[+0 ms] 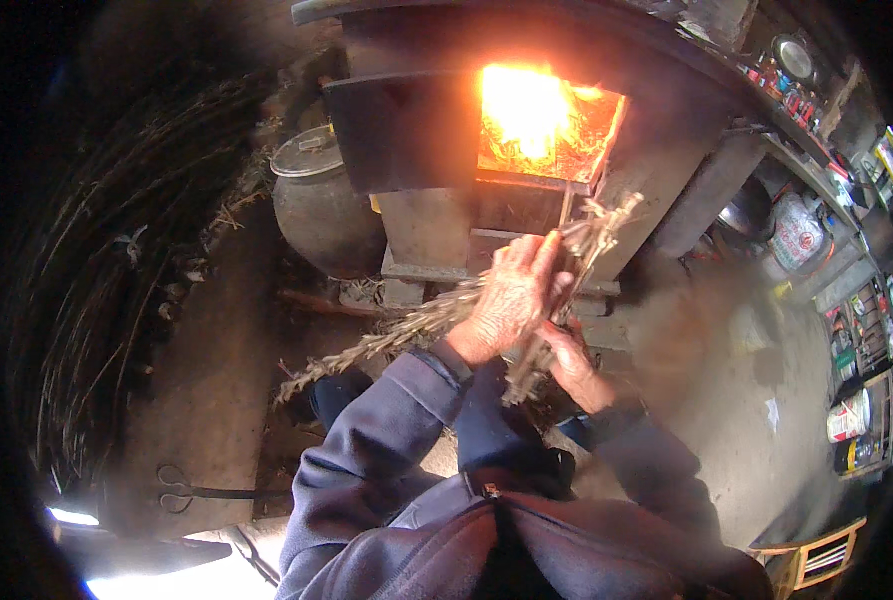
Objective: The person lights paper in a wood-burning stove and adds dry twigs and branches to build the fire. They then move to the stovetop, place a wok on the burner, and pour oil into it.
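Observation:
Just below the mouth of a burning stove, my two hands grip dry plant stalks over my lap. My left hand (511,291) is closed over the upper part of the bundle of dry stalks (590,251), its back facing up. Under and to the right of it, my right hand (572,364) grips the lower part of the same bundle; its fingers are partly hidden. A long seedy stalk (386,341) slants from beneath my left hand down to the left. Bright flames (529,112) fill the stove opening (596,142), whose dark metal door (405,135) stands swung out to the left.
A lidded clay jar (322,214) stands left of the stove. Further left lies a large pile of thin brushwood (101,262), with long metal tongs (213,493) on the floor below it. Shelves at right hold bottles and a white bucket (849,416); a wooden chair (829,559) is at lower right.

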Tool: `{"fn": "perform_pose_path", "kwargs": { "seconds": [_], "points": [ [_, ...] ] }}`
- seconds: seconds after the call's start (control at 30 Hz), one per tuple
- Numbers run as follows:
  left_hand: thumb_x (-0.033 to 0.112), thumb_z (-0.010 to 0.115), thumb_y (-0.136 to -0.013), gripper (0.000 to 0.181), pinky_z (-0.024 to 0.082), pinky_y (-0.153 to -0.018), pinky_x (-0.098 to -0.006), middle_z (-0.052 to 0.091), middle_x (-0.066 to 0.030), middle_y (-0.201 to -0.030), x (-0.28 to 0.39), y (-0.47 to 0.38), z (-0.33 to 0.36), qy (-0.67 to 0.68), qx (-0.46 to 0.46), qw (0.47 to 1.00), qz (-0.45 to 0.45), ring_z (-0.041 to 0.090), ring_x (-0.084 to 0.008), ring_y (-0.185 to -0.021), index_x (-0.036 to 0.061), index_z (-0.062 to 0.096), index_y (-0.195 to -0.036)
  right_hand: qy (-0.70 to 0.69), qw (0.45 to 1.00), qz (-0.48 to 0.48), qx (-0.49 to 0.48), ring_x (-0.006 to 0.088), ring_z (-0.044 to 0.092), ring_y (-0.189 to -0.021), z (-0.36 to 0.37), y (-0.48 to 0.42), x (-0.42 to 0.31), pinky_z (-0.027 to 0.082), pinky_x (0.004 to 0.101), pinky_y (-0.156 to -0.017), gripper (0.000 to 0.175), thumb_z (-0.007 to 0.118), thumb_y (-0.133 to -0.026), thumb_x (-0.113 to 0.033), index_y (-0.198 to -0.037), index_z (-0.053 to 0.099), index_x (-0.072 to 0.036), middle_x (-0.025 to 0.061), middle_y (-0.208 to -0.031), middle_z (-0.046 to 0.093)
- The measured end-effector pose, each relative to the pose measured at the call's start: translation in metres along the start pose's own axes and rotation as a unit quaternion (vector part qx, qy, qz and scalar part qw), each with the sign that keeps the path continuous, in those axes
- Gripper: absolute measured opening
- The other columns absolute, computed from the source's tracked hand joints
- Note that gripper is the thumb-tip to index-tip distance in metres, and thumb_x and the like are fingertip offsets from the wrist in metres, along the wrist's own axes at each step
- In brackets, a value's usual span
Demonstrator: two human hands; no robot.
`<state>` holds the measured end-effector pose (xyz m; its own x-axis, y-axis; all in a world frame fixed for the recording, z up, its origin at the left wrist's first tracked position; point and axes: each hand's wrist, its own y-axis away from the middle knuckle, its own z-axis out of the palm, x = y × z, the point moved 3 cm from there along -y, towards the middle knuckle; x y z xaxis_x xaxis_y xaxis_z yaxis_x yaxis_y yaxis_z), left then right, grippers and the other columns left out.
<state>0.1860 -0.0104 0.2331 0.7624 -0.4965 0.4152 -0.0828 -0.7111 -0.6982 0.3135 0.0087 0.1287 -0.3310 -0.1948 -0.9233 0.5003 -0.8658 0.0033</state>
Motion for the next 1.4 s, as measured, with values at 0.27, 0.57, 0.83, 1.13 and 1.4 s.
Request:
{"fn": "perform_pose_path", "kwargs": {
  "seconds": [0.27, 0.57, 0.83, 1.13, 1.4],
  "points": [
    [0.030, 0.061, -0.084, 0.074, 0.025, -0.107, -0.0499, 0.039, -0.0271, -0.135, 0.026, 0.016, 0.003, 0.175, -0.173, 0.966, -0.082, 0.034, -0.0411, -0.128, -0.0069, 0.026, -0.138, -0.246, 0.967, 0.013, 0.058, 0.0217, 0.046, -0.117, 0.026, -0.002, 0.001, 0.038, 0.0385, -0.101, 0.057, 0.045, -0.091, -0.050, -0.132, 0.039, -0.011, 0.0073, -0.126, 0.048],
    [0.015, 0.066, -0.069, 0.060, 0.021, -0.105, -0.0580, 0.048, -0.0166, -0.118, 0.007, 0.056, -0.019, -0.231, -0.119, 0.965, -0.023, 0.040, -0.0323, -0.121, -0.0024, 0.045, -0.123, -0.218, 0.954, -0.061, 0.196, 0.0170, 0.052, -0.096, 0.008, 0.005, -0.057, 0.046, 0.0340, -0.081, 0.038, 0.066, -0.082, -0.036, -0.110, 0.055, -0.013, 0.0026, -0.104, 0.056],
    [0.009, 0.056, -0.067, 0.012, 0.028, -0.102, -0.0565, 0.048, -0.0082, -0.077, -0.002, 0.066, -0.022, -0.188, -0.078, 0.972, 0.118, 0.052, -0.0254, -0.086, 0.0039, 0.056, -0.078, -0.147, 0.980, 0.015, 0.136, 0.0136, 0.057, -0.088, 0.012, 0.013, -0.052, 0.047, 0.0287, -0.072, 0.030, 0.057, -0.087, -0.039, -0.106, 0.056, -0.015, 0.0025, -0.096, 0.059],
    [0.017, 0.058, -0.060, 0.032, 0.031, -0.102, -0.0601, 0.053, -0.0122, -0.100, 0.057, 0.076, -0.046, -0.056, -0.084, 0.951, 0.292, 0.052, -0.0288, -0.107, 0.0014, 0.062, -0.088, -0.140, 0.966, 0.216, -0.035, 0.0156, 0.054, -0.108, 0.035, 0.050, -0.054, 0.044, 0.0292, -0.094, 0.048, 0.050, -0.093, -0.038, -0.130, 0.046, -0.007, 0.0079, -0.116, 0.056],
    [0.026, 0.057, -0.061, 0.025, 0.035, -0.098, -0.0604, 0.054, -0.0144, -0.099, 0.087, 0.081, -0.060, 0.039, 0.002, 0.915, 0.402, 0.056, -0.0296, -0.099, 0.0061, 0.056, -0.076, -0.188, 0.860, 0.428, -0.203, 0.0155, 0.057, -0.098, 0.099, 0.060, -0.042, 0.048, 0.0280, -0.086, 0.044, 0.050, -0.092, -0.036, -0.124, 0.049, -0.005, 0.0084, -0.108, 0.058]
  ]
}}
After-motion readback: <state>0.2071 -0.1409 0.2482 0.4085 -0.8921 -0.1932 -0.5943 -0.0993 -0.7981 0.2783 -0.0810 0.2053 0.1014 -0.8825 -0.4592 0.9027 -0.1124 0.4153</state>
